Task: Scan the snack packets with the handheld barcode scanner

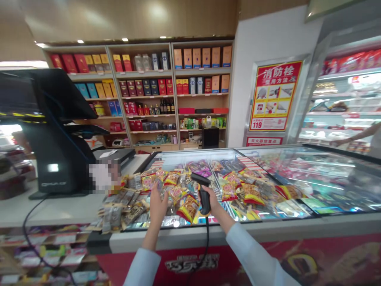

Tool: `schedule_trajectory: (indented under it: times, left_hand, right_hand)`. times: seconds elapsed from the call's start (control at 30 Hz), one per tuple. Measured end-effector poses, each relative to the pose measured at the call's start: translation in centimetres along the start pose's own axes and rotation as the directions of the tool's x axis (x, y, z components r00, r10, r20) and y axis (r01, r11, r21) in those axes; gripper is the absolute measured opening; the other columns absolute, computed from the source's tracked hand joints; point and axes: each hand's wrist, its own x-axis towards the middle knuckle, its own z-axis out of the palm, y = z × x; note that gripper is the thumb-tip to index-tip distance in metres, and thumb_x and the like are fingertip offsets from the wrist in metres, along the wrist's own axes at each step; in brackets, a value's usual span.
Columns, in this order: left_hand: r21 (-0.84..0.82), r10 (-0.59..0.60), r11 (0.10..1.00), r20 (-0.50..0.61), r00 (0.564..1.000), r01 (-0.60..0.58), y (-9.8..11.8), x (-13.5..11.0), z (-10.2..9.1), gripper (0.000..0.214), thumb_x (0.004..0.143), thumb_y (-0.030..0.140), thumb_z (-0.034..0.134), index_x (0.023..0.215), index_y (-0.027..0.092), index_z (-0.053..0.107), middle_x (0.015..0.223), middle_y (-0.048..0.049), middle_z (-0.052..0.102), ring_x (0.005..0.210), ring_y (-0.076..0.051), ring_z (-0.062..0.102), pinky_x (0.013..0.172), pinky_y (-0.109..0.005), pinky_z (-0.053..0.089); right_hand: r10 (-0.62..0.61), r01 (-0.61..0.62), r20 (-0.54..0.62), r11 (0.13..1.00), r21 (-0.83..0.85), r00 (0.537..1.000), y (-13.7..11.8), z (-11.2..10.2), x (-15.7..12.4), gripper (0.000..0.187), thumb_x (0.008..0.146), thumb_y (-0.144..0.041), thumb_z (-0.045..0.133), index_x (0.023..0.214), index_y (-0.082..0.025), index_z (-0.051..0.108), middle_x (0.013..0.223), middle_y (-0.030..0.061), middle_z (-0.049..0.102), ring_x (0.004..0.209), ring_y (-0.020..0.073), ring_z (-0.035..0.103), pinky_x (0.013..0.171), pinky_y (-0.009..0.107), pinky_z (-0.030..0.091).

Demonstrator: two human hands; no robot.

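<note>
My right hand (pixel 210 199) is wrapped round the handle of a black handheld barcode scanner (pixel 205 198), whose cable hangs down over the freezer's front. To its left, my left hand (pixel 158 201) reaches out with fingers apart over the snack packets, holding nothing that I can see. Red-and-yellow snack bags (pixel 188 207) lie between the two hands on the glass lid. More of these bags (pixel 252 193) are spread to the right of the scanner. Dark clear-wrapped packets (pixel 113 216) are piled left of my left hand, at the freezer's corner.
A black checkout terminal (pixel 59 159) stands on the white counter (pixel 18 212) at left, its cable hanging down. The glass-topped freezer (pixel 342 222) stretches right. Behind are shelves of boxed bottles (pixel 145 87) and a red poster (pixel 275 95). Another person's arm (pixel 357 137) shows at far right.
</note>
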Motion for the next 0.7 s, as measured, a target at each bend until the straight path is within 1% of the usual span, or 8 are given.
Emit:
schedule_trajectory:
  times: [0.1, 0.17, 0.23, 0.33, 0.47, 0.6, 0.67, 0.7]
  left_hand:
    - [0.042, -0.046, 0.998, 0.016, 0.999, 0.045, -1.5, 0.1, -0.3, 0.055, 0.083, 0.036, 0.046, 0.133, 0.014, 0.035, 0.132, -0.0163, 0.045, 0.126, -0.028, 0.039, 0.105, -0.048, 0.03]
    - [0.063, -0.045, 0.997, 0.066, 0.997, 0.041, -2.0, 0.0, 0.0, 0.057, 0.083, 0.039, 0.046, 0.133, 0.015, 0.034, 0.131, -0.016, 0.046, 0.126, -0.027, 0.04, 0.104, -0.047, 0.031]
    - [0.089, 0.0, 0.996, 0.146, 0.989, -0.013, -2.2, -0.1, 0.6, 0.062, 0.081, 0.044, 0.049, 0.134, 0.015, 0.034, 0.13, -0.0156, 0.047, 0.124, -0.027, 0.041, 0.103, -0.045, 0.033]
    - [0.176, 0.061, 0.979, 0.251, 0.966, -0.107, -2.2, -0.3, 1.6, 0.074, 0.074, 0.052, 0.056, 0.134, 0.016, 0.033, 0.128, -0.015, 0.049, 0.119, -0.028, 0.047, 0.1, -0.044, 0.036]
    - [0.301, 0.053, 0.937, 0.378, 0.924, -0.177, -2.2, 0.2, 2.2, 0.08, 0.066, 0.056, 0.061, 0.131, 0.016, 0.038, 0.123, -0.014, 0.053, 0.114, -0.031, 0.049, 0.096, -0.044, 0.037]
    - [0.283, 0.074, 0.929, 0.487, 0.87, -0.237, -2.5, 0.9, 2.4, 0.074, 0.063, 0.055, 0.064, 0.125, 0.019, 0.046, 0.117, -0.0111, 0.057, 0.112, -0.029, 0.049, 0.096, -0.042, 0.037]
    - [0.237, 0.103, 0.94, 0.491, 0.865, -0.247, -2.5, 1.1, 2.3, 0.07, 0.063, 0.052, 0.065, 0.123, 0.02, 0.048, 0.114, -0.0094, 0.059, 0.11, -0.028, 0.049, 0.095, -0.042, 0.038]
    - [0.212, 0.115, 0.947, 0.475, 0.872, -0.24, -2.5, 1.1, 2.3, 0.068, 0.063, 0.05, 0.065, 0.122, 0.02, 0.049, 0.112, -0.0089, 0.059, 0.108, -0.028, 0.05, 0.094, -0.043, 0.038]
  right_hand:
    - [0.096, -0.096, 0.013, 0.995, -0.018, 0.995, 0.7, 0.3, 0.6, 0.034, 0.07, -0.047, 0.059, 0.062, -0.014, 0.059, 0.043, 0.0002, 0.054, 0.035, 0.0095, 0.046, 0.035, 0.021, 0.038]
    - [0.14, -0.14, 0.018, 0.99, -0.006, 0.99, 0.9, 0.5, 0.9, 0.034, 0.072, -0.047, 0.057, 0.063, -0.014, 0.059, 0.044, 0.0, 0.054, 0.034, 0.0095, 0.045, 0.036, 0.021, 0.038]
    - [0.164, -0.164, 0.032, 0.986, 0.012, 0.986, 1.0, 0.6, 1.2, 0.033, 0.073, -0.046, 0.056, 0.064, -0.015, 0.058, 0.044, -0.0005, 0.054, 0.034, 0.0096, 0.045, 0.035, 0.022, 0.038]
    - [0.195, -0.196, 0.047, 0.98, 0.03, 0.98, 1.0, 0.5, 1.6, 0.033, 0.075, -0.046, 0.054, 0.066, -0.015, 0.058, 0.044, -0.0011, 0.053, 0.034, 0.0097, 0.044, 0.034, 0.022, 0.037]
    - [0.213, -0.214, 0.022, 0.976, 0.039, 0.977, 1.3, 0.3, 1.6, 0.034, 0.076, -0.047, 0.054, 0.065, -0.015, 0.059, 0.044, -0.001, 0.053, 0.034, 0.0098, 0.044, 0.035, 0.022, 0.038]
    - [0.187, -0.186, 0.036, 0.982, -0.017, 0.982, 1.7, 0.4, 1.5, 0.033, 0.074, -0.045, 0.056, 0.065, -0.014, 0.06, 0.043, -0.0002, 0.054, 0.034, 0.0099, 0.046, 0.034, 0.021, 0.037]
    - [0.171, -0.169, 0.043, 0.985, -0.036, 0.984, 1.8, 0.5, 1.5, 0.033, 0.073, -0.046, 0.057, 0.067, -0.014, 0.061, 0.043, 0.0, 0.055, 0.033, 0.0097, 0.045, 0.034, 0.02, 0.036]
    - [0.17, -0.168, 0.048, 0.985, -0.037, 0.984, 1.8, 0.6, 1.5, 0.032, 0.073, -0.046, 0.057, 0.068, -0.014, 0.061, 0.043, 0.0001, 0.055, 0.033, 0.0097, 0.046, 0.034, 0.02, 0.036]
